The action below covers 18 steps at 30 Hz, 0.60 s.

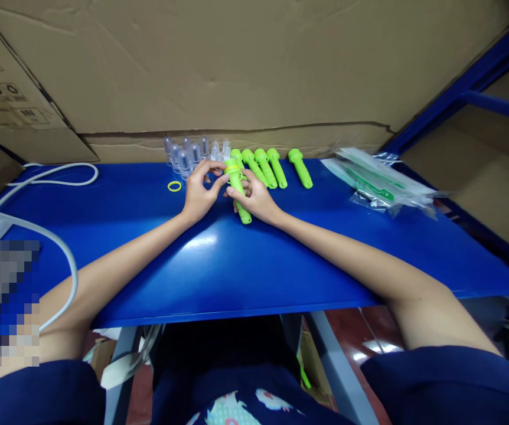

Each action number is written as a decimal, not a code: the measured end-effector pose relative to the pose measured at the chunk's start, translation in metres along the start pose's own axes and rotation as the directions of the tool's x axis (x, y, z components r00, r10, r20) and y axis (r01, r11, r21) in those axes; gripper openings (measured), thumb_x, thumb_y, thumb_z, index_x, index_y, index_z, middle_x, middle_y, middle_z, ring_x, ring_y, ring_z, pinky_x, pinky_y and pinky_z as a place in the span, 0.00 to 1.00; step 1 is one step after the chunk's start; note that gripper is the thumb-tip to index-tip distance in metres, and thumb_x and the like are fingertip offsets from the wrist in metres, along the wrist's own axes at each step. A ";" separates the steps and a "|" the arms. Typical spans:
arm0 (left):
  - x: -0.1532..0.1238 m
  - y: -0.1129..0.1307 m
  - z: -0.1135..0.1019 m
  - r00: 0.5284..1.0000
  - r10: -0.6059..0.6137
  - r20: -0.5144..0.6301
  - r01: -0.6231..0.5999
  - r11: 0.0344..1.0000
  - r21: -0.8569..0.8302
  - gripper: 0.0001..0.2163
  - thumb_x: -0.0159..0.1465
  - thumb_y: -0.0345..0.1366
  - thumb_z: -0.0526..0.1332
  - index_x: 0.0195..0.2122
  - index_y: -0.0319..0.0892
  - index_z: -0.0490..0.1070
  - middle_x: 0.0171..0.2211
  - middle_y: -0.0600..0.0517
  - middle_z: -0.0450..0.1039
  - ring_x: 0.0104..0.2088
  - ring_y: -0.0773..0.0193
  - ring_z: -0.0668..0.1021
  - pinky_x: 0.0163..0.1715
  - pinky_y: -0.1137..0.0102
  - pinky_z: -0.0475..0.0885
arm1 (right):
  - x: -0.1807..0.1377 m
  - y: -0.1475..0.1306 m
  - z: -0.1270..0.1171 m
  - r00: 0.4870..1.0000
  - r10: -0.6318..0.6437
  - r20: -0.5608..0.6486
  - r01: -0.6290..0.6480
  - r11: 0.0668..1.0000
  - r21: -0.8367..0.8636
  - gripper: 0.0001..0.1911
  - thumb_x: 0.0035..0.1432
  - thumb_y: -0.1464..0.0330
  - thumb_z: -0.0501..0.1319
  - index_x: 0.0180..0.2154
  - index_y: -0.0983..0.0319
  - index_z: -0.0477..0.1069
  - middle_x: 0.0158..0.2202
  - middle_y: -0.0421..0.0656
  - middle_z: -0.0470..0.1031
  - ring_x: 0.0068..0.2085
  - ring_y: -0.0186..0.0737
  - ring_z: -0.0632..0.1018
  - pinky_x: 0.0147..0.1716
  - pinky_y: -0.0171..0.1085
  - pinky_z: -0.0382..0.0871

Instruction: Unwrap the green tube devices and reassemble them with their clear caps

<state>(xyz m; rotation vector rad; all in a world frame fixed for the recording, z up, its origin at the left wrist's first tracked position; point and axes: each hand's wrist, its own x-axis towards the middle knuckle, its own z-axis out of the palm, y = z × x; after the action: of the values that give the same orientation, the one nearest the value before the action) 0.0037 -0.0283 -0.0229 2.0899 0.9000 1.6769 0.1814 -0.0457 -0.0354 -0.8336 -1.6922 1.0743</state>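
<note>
A lime-green flashlight (240, 195) is held over the table, tilted, its wide head away from me and its narrow end toward me. A yellow ring sits around the flashlight's head. My right hand (257, 198) is wrapped round the flashlight's body. At the head, my left hand (204, 188) pinches the rim between thumb and fingers. A loose yellow ring (174, 186) lies left of my left hand. Beyond the hands stand several clear plastic cups (185, 162). To the right lie several more green flashlights (266, 168), one of them (301, 168) set apart.
Clear plastic bags with green print (378, 180) lie at the table's right. A white cable (66, 265) curves over the left side, near my left forearm. A cardboard wall (219, 65) closes off the back. The blue table's front edge (219, 316) runs before my body.
</note>
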 end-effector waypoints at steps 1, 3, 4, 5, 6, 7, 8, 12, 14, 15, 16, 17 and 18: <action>0.000 0.000 0.000 1.000 -0.006 0.002 0.006 1.000 0.010 0.14 0.67 0.49 0.66 0.43 0.43 0.77 0.39 0.49 0.79 0.39 0.63 0.80 0.36 0.69 0.71 | 0.000 0.000 0.000 1.000 -0.003 -0.001 0.003 1.000 -0.008 0.37 0.58 0.47 0.69 0.56 0.57 0.55 0.36 0.39 0.79 0.21 0.32 0.75 0.19 0.35 0.75; 0.000 0.000 -0.001 1.000 -0.017 0.011 0.017 1.000 0.021 0.12 0.67 0.47 0.67 0.42 0.43 0.77 0.38 0.50 0.80 0.38 0.63 0.80 0.35 0.69 0.71 | 0.000 0.001 0.000 1.000 -0.003 -0.005 0.003 1.000 -0.012 0.36 0.57 0.47 0.70 0.55 0.57 0.55 0.36 0.39 0.79 0.20 0.31 0.75 0.18 0.34 0.74; 0.001 0.000 -0.001 1.000 -0.022 0.016 0.021 1.000 0.023 0.11 0.67 0.46 0.67 0.42 0.43 0.77 0.38 0.50 0.80 0.38 0.64 0.80 0.35 0.69 0.71 | 0.000 0.001 0.000 1.000 0.000 -0.005 0.000 1.000 -0.010 0.36 0.57 0.47 0.70 0.54 0.57 0.56 0.36 0.39 0.79 0.20 0.31 0.75 0.18 0.34 0.74; 0.001 0.000 -0.002 0.999 -0.025 0.021 0.024 0.999 0.023 0.11 0.67 0.45 0.67 0.42 0.43 0.77 0.39 0.50 0.80 0.38 0.64 0.80 0.35 0.69 0.70 | 0.000 0.001 0.000 1.000 0.003 -0.004 -0.003 1.000 -0.007 0.35 0.57 0.48 0.70 0.54 0.57 0.56 0.36 0.40 0.80 0.20 0.31 0.75 0.17 0.34 0.73; 0.001 0.000 -0.002 0.999 -0.027 0.024 0.027 0.999 0.021 0.10 0.67 0.44 0.67 0.42 0.43 0.78 0.39 0.49 0.80 0.37 0.64 0.80 0.34 0.69 0.70 | -0.001 0.001 0.000 1.000 0.007 -0.004 -0.007 1.000 -0.005 0.35 0.57 0.48 0.70 0.54 0.57 0.56 0.36 0.40 0.80 0.20 0.31 0.75 0.17 0.34 0.73; 0.001 -0.001 -0.002 0.999 -0.029 0.025 0.029 0.999 0.019 0.10 0.67 0.44 0.68 0.42 0.43 0.78 0.39 0.49 0.81 0.37 0.64 0.79 0.34 0.70 0.70 | -0.001 0.001 0.000 1.000 0.009 -0.005 -0.009 1.000 -0.004 0.35 0.57 0.48 0.70 0.53 0.57 0.56 0.36 0.40 0.80 0.19 0.31 0.75 0.17 0.34 0.72; 0.001 0.000 -0.003 0.999 -0.030 0.025 0.030 0.999 0.017 0.10 0.66 0.44 0.68 0.42 0.43 0.78 0.39 0.49 0.81 0.37 0.64 0.79 0.34 0.70 0.70 | -0.001 0.001 0.000 1.000 0.012 -0.005 -0.012 1.000 -0.006 0.35 0.57 0.48 0.70 0.53 0.57 0.56 0.36 0.40 0.80 0.19 0.32 0.75 0.17 0.34 0.72; 0.001 -0.001 -0.003 0.999 -0.028 0.024 0.028 0.999 0.023 0.12 0.66 0.46 0.68 0.41 0.43 0.79 0.39 0.49 0.81 0.36 0.64 0.79 0.33 0.70 0.69 | -0.001 0.000 0.000 1.000 0.013 -0.005 -0.013 1.000 -0.022 0.34 0.57 0.48 0.69 0.53 0.58 0.55 0.35 0.40 0.80 0.19 0.32 0.75 0.16 0.34 0.72; 0.001 -0.001 -0.003 0.999 -0.024 0.020 0.024 1.000 0.015 0.12 0.66 0.47 0.68 0.41 0.42 0.79 0.38 0.49 0.81 0.35 0.65 0.79 0.32 0.70 0.69 | -0.001 0.001 0.000 1.000 0.010 -0.006 -0.010 1.000 -0.026 0.34 0.57 0.49 0.69 0.52 0.58 0.55 0.35 0.40 0.79 0.19 0.32 0.75 0.16 0.34 0.71; 0.001 -0.002 -0.003 1.000 -0.025 0.016 0.025 1.000 0.008 0.12 0.66 0.46 0.69 0.41 0.42 0.79 0.38 0.49 0.81 0.35 0.65 0.79 0.32 0.70 0.69 | -0.001 0.001 0.000 1.000 0.010 -0.007 -0.010 1.000 -0.027 0.33 0.58 0.50 0.69 0.52 0.58 0.56 0.34 0.39 0.79 0.18 0.32 0.75 0.15 0.33 0.71; 0.001 -0.002 -0.002 1.000 -0.029 0.009 0.029 1.000 0.003 0.12 0.66 0.46 0.69 0.40 0.42 0.79 0.38 0.49 0.81 0.34 0.65 0.79 0.31 0.70 0.69 | -0.001 0.001 0.000 1.000 0.009 -0.008 -0.009 1.000 -0.027 0.32 0.58 0.50 0.69 0.52 0.58 0.56 0.33 0.38 0.79 0.18 0.31 0.75 0.15 0.33 0.70; 0.000 -0.002 -0.002 0.999 -0.035 0.004 0.035 0.999 0.001 0.12 0.65 0.46 0.69 0.40 0.42 0.80 0.37 0.49 0.81 0.34 0.65 0.79 0.31 0.70 0.69 | -0.001 0.001 0.000 1.000 0.010 -0.009 -0.010 1.000 -0.027 0.31 0.58 0.51 0.69 0.51 0.58 0.56 0.33 0.38 0.79 0.18 0.31 0.74 0.15 0.32 0.70; 0.000 -0.002 -0.002 0.999 -0.043 0.000 0.043 0.999 0.003 0.12 0.65 0.46 0.69 0.40 0.43 0.80 0.37 0.50 0.82 0.34 0.65 0.79 0.31 0.70 0.69 | -0.001 0.001 0.000 1.000 0.012 -0.011 -0.012 1.000 -0.025 0.31 0.58 0.52 0.69 0.51 0.58 0.56 0.32 0.37 0.79 0.18 0.31 0.74 0.15 0.32 0.70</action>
<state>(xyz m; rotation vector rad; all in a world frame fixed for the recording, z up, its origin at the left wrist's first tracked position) 0.0011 -0.0273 -0.0231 2.0581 0.9406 1.6547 0.1821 -0.0456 -0.0368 -0.8653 -1.6966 1.0571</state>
